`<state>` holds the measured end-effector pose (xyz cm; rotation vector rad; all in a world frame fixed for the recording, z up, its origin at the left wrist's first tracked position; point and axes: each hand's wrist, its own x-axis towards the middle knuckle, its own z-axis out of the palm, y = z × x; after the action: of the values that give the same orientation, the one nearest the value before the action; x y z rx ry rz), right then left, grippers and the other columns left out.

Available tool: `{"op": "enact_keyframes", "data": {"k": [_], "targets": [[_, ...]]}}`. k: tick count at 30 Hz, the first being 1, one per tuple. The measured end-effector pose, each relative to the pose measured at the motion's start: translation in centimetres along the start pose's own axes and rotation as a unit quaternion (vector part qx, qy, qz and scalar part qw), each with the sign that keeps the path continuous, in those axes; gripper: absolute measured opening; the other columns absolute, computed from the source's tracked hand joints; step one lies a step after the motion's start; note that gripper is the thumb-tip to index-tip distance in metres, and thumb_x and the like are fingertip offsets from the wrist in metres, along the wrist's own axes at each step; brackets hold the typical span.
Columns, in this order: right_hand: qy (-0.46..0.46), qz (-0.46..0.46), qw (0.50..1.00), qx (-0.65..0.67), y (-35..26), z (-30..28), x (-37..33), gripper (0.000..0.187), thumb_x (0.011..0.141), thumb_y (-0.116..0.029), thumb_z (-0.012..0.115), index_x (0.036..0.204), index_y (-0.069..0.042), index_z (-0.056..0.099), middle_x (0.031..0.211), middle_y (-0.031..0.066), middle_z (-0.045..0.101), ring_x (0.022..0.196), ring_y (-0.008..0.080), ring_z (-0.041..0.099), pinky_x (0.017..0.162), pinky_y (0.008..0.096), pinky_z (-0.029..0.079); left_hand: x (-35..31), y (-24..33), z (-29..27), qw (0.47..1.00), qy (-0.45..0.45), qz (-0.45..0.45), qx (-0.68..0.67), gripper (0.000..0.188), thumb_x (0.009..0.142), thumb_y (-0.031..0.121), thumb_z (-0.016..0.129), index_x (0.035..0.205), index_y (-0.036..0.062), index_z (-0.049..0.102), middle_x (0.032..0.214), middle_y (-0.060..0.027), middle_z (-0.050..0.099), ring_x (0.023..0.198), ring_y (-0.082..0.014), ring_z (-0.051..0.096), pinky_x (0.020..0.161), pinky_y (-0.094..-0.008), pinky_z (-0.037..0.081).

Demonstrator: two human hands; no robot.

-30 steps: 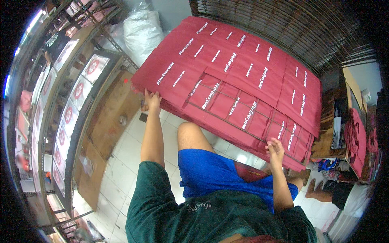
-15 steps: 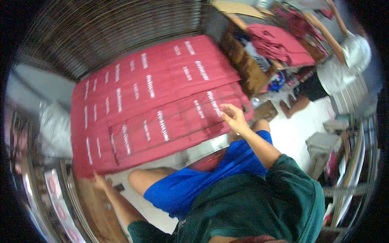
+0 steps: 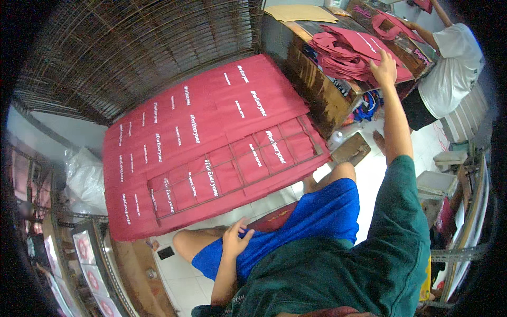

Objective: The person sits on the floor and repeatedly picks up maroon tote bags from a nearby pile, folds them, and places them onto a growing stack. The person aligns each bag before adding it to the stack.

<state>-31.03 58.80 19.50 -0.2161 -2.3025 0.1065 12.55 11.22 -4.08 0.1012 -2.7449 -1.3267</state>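
Right hand [image 3: 385,70]: thumb and fingers parted, over the near end of the pile of red cloth pieces [image 3: 338,55]. Contact with the top layer cannot be confirmed. Left hand [image 3: 236,242]: fingers slightly bent and apart, nothing visibly held, above the blue shorts [image 3: 317,211].

The pile lies on the wooden table [image 3: 322,103], toward its near edge, folds bunched along the left edge. Expected handling: soft and limp; each piece light, the whole pile heavier and liable to slide apart. Breakage is unlikely; creasing is likely. Grip point: pinch the free edge of the top piece nearest the person. For several layers, support from beneath and clamp with the thumb. Avoid the bunched folds, which may drag other layers.

Outward: a tan sheet [image 3: 298,13] lies at the table's far end; a co-worker [image 3: 457,74] stands beside its right edge.
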Motion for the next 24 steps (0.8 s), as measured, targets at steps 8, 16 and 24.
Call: {"op": "enact_keyframes", "data": {"k": [8,16,24], "targets": [[-0.166,-0.066,0.983,-0.039,-3.2,2.7,4.5,0.041,0.075,-0.023,0.065,0.116,-0.020,0.061,0.119,0.0103,0.059,0.114,0.0324,0.052,0.094,0.0455,0.044,0.5,0.8,0.5,0.998,-0.005,-0.032,0.058,0.045,0.073,0.031,0.074,0.109,0.0071,0.062,0.080,-0.0087,0.063,0.067,-0.0217,0.061,0.062,-0.0343,0.051],[-0.084,-0.088,0.987,0.102,-2.1,2.4,10.1,0.029,0.088,-0.025,0.050,0.113,-0.013,0.059,0.109,0.0184,0.062,0.103,0.0372,0.058,0.083,0.0460,0.047,0.1,0.5,0.4,0.997,0.007,-0.042,0.066,0.043,0.074,0.032,0.073,0.107,0.0077,0.063,0.078,-0.0079,0.062,0.065,-0.0212,0.060,0.061,-0.0338,0.050],[0.219,-0.201,0.897,0.328,-10.4,-12.6,11.4,0.030,0.094,-0.022,0.047,0.115,-0.004,0.059,0.118,0.0148,0.060,0.112,0.0279,0.055,0.096,0.0337,0.039,0.3,-2.1,1.0,0.997,-0.009,-0.053,-0.051,0.049,0.078,0.036,0.071,0.115,0.0071,0.059,0.082,-0.0085,0.065,0.069,-0.0189,0.061,0.064,-0.0323,0.050]]}}
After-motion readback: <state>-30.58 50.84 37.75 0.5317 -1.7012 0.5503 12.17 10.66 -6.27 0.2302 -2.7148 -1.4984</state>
